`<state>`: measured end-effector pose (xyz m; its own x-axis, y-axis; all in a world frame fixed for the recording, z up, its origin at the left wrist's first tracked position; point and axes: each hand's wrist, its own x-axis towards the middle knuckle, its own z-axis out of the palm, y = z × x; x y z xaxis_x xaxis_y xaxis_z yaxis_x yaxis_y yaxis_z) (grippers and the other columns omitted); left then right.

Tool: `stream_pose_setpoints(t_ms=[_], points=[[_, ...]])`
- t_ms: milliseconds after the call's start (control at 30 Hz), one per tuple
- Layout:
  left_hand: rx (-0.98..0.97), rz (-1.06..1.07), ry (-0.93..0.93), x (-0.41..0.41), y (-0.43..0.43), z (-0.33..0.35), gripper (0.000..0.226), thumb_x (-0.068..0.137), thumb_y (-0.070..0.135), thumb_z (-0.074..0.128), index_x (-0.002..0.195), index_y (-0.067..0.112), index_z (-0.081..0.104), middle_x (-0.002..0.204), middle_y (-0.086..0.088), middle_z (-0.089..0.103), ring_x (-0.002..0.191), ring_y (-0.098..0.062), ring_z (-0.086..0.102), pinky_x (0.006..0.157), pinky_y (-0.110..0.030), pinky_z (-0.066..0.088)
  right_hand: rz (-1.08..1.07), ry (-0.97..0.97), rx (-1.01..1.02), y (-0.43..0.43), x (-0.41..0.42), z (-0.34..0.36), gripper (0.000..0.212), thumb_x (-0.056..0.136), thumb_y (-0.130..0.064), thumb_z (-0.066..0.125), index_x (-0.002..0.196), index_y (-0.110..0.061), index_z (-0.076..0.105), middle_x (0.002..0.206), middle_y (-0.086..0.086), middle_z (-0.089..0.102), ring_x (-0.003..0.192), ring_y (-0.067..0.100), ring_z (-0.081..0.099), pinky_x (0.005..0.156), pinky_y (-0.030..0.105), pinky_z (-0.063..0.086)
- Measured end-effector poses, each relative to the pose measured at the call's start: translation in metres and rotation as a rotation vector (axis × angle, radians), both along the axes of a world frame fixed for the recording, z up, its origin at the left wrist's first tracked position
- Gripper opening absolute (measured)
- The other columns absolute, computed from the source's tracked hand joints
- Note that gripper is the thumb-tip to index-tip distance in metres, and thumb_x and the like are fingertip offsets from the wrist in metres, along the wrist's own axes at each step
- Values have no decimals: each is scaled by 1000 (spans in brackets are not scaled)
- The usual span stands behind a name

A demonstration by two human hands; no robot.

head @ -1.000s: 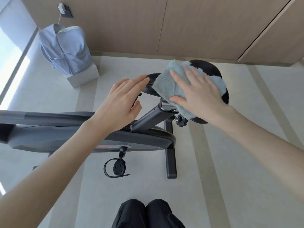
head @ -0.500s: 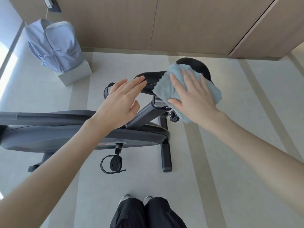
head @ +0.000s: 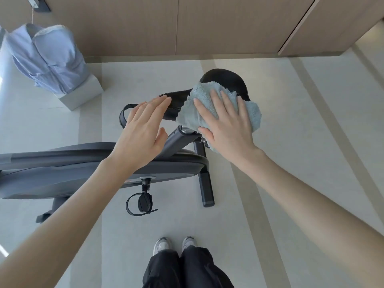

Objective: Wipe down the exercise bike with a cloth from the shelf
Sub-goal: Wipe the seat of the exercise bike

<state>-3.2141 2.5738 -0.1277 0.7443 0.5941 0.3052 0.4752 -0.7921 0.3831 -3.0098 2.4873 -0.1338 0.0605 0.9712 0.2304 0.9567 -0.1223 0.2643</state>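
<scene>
Exercise bike (head: 52,179) stretches below both forearms, its black saddle (head: 224,79) under the right hand (head: 226,125), whose flat, straight fingers press the blue cloth (head: 252,115) onto it. Left hand (head: 141,136), fingers straight and holding nothing, sits just left of the cloth, over the saddle's nose.

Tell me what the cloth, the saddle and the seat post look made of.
The cloth: fluffy light-blue terry or microfibre, by its looped nap and frayed edge. The saddle: black, smooth with a slight sheen, likely vinyl or moulded plastic. The seat post: dark grey matte tube, probably painted metal.
</scene>
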Motion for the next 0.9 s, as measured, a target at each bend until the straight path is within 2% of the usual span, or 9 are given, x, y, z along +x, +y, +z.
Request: stream_pose_setpoints(t_ms=[100, 233, 333, 433, 500, 600, 700, 800, 900], points=[[-2, -38, 42, 5, -3, 4, 55, 84, -2, 51, 138, -1, 39, 143, -16, 42, 133, -32, 36, 112, -42, 23, 64, -18, -22, -20, 8, -1, 64, 88, -40, 57, 144, -25, 32, 148, 16, 34, 136, 35, 32, 110, 57, 23], [16, -88, 96, 13, -5, 10, 51, 85, 4, 46, 136, -1, 44, 141, -16, 45, 132, -31, 39, 112, -46, 27, 203, 144, -69, -41, 32, 4, 55, 88, -37, 59, 140, -27, 42, 149, 17, 31, 139, 37, 24, 111, 60, 16], [14, -111, 130, 20, -5, 14, 52, 83, 5, 46, 135, 0, 45, 141, -14, 45, 133, -30, 39, 112, -44, 26, 211, 382, -62, -52, 46, 7, 48, 92, -34, 51, 138, -21, 45, 150, 19, 26, 141, 37, 14, 113, 58, 13], [19, -121, 172, 28, -5, 17, 52, 84, 3, 51, 135, 0, 45, 141, -14, 45, 133, -30, 39, 112, -45, 25, 75, 717, -2, -53, 41, 8, 46, 95, -27, 50, 140, -18, 41, 154, 14, 14, 143, 31, 0, 117, 44, 6], [14, -116, 191, 33, -4, 20, 52, 84, 3, 54, 135, 0, 46, 141, -14, 46, 132, -31, 41, 111, -46, 26, -50, 853, 59, -39, 35, 12, 46, 97, -23, 47, 141, -18, 38, 155, 13, 10, 144, 27, -4, 118, 39, 2], [3, -101, 217, 44, -2, 24, 51, 86, 10, 50, 136, 1, 45, 142, -13, 46, 132, -29, 41, 111, -46, 27, -185, 884, 60, -13, 39, 22, 48, 99, -28, 43, 145, -19, 32, 156, 15, 8, 145, 27, -2, 118, 41, 3], [-7, -76, 261, 58, -4, 25, 50, 90, 17, 43, 137, 3, 44, 142, -10, 46, 133, -26, 40, 113, -42, 21, -144, 834, -64, 4, 55, 25, 53, 100, -34, 37, 148, -20, 20, 157, 14, 1, 145, 26, -6, 117, 37, -3], [-34, -21, 271, 73, -7, 28, 50, 91, 23, 35, 136, 3, 47, 140, -9, 49, 130, -24, 43, 113, -38, 17, -104, 864, -174, 31, 77, 27, 56, 100, -37, 34, 150, -21, 13, 157, 13, -6, 144, 26, -11, 116, 37, -7], [-50, 54, 257, 82, -8, 33, 49, 91, 22, 34, 133, 3, 50, 136, -8, 52, 125, -21, 46, 114, -36, 17, -90, 925, -286, 78, 100, 30, 53, 100, -40, 33, 149, -23, 20, 157, 11, 4, 144, 26, 1, 116, 38, 4]])
